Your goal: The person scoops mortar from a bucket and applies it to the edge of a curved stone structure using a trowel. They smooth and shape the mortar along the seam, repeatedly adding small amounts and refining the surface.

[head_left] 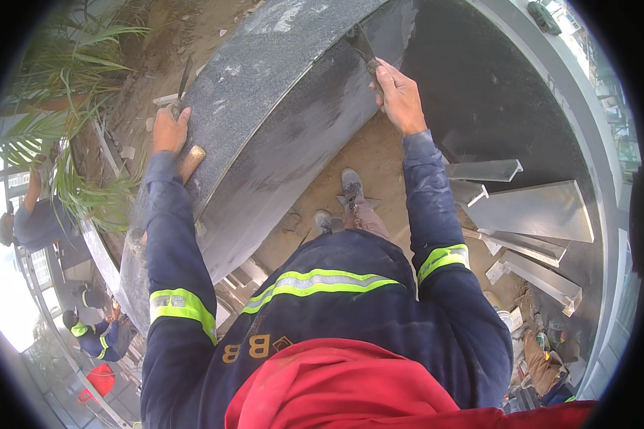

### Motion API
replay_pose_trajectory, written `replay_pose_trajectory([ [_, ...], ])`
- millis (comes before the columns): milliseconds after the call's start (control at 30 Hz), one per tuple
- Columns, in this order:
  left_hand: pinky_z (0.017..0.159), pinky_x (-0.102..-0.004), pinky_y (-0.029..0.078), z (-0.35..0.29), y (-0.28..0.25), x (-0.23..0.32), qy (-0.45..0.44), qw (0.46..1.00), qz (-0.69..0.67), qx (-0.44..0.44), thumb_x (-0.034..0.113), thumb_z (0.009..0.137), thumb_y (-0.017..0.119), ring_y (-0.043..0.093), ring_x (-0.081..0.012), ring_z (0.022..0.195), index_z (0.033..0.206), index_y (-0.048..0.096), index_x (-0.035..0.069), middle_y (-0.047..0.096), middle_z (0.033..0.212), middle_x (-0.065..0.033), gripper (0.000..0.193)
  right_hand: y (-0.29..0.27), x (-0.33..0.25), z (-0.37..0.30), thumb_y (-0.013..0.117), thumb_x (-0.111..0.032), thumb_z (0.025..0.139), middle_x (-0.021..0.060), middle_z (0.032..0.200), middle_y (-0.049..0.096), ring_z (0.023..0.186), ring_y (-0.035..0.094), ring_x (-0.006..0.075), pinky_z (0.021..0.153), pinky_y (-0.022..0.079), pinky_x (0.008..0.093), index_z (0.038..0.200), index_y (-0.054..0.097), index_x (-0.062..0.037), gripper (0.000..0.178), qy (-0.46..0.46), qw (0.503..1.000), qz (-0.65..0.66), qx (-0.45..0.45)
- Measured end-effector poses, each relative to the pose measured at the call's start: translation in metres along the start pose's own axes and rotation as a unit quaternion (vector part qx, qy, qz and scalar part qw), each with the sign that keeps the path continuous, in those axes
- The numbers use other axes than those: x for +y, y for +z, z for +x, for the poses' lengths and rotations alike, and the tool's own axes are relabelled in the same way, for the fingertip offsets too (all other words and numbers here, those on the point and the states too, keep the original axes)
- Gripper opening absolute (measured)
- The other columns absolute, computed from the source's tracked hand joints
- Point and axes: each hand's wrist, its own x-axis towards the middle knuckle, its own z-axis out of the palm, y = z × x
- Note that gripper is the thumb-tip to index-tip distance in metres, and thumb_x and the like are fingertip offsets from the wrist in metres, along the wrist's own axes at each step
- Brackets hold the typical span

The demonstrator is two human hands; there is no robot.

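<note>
My right hand point(401, 96) is closed around the handle of a putty knife point(361, 44). The knife's dark blade reaches the top edge of a grey stone-clad wall point(265, 79), by the seam between its top and its side face. On the wall's far left side my left hand point(170, 131) grips a tool with a thin dark blade point(186, 76), seen nearly edge-on; its exact kind is unclear. Beside my left forearm a round wooden handle point(192, 163) lies on the stone top, its other end hidden by the sleeve.
Stone strips and a slab point(529, 207) lean at the right, by a dark curved panel point(508, 107). Palm leaves point(79, 64) and soil border the wall at left. Co-workers point(100, 336) are at lower left, near a red container point(100, 381); another person point(544, 361) is lower right.
</note>
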Motion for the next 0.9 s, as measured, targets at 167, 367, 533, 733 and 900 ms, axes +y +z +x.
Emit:
replay_pose_trajectory([
  [167, 0.1, -0.0465, 0.046, -0.002, 0.002, 0.001, -0.001, 1.0, -0.001, 0.013, 0.036, 0.093, 0.07, 0.06, -0.0419, 0.116, 0.129, 0.063, -0.004, 0.064, 0.12, -0.0274, 0.054, 0.026, 0.0, -0.029, 0.055, -0.037, 0.104, 0.0034, 0.083, 0.068, 0.065, 0.055, 0.0082, 0.065, 0.048, 0.0265, 0.137, 0.063, -0.0041, 0.047, -0.008, 1.0, -0.024, 0.003],
  [367, 0.099, -0.0467, 0.047, -0.002, -0.001, 0.004, 0.014, 1.0, -0.005, 0.019, 0.037, 0.094, 0.068, 0.06, -0.0419, 0.115, 0.126, 0.065, -0.004, 0.064, 0.12, -0.0274, 0.052, 0.038, 0.012, -0.026, 0.056, -0.036, 0.103, 0.011, 0.093, 0.074, 0.09, 0.07, 0.0191, 0.085, 0.052, 0.0329, 0.133, 0.065, -0.0031, 0.045, -0.041, 0.996, -0.068, 0.051],
  [533, 0.099, -0.0475, 0.047, -0.001, 0.0, 0.002, 0.015, 1.0, 0.002, 0.004, 0.039, 0.094, 0.068, 0.06, -0.0425, 0.116, 0.125, 0.065, -0.005, 0.064, 0.12, -0.0283, 0.054, 0.048, 0.02, -0.028, 0.057, -0.032, 0.104, 0.0056, 0.085, 0.068, 0.074, 0.062, 0.0114, 0.073, 0.051, 0.0281, 0.135, 0.063, -0.0034, 0.043, -0.139, 0.974, -0.169, 0.061],
  [733, 0.1, -0.0489, 0.048, 0.006, 0.008, -0.005, 0.016, 1.0, 0.002, 0.0, 0.042, 0.094, 0.067, 0.059, -0.043, 0.12, 0.127, 0.064, -0.004, 0.063, 0.126, -0.0294, 0.057, 0.068, 0.019, -0.052, 0.059, -0.031, 0.102, 0.0156, 0.096, 0.071, 0.092, 0.068, 0.0279, 0.086, 0.052, 0.0366, 0.131, 0.066, -0.0047, 0.04, -0.147, 0.965, -0.209, 0.063],
  [900, 0.102, -0.049, 0.048, 0.002, -0.002, 0.004, -0.007, 0.999, -0.005, -0.037, 0.042, 0.095, 0.065, 0.058, -0.0416, 0.123, 0.13, 0.063, -0.002, 0.061, 0.132, -0.0276, 0.056, 0.087, 0.018, -0.07, 0.062, -0.03, 0.1, 0.0171, 0.091, 0.069, 0.087, 0.067, 0.0341, 0.081, 0.052, 0.041, 0.13, 0.067, -0.0056, 0.038, -0.175, 0.947, -0.257, 0.082],
])
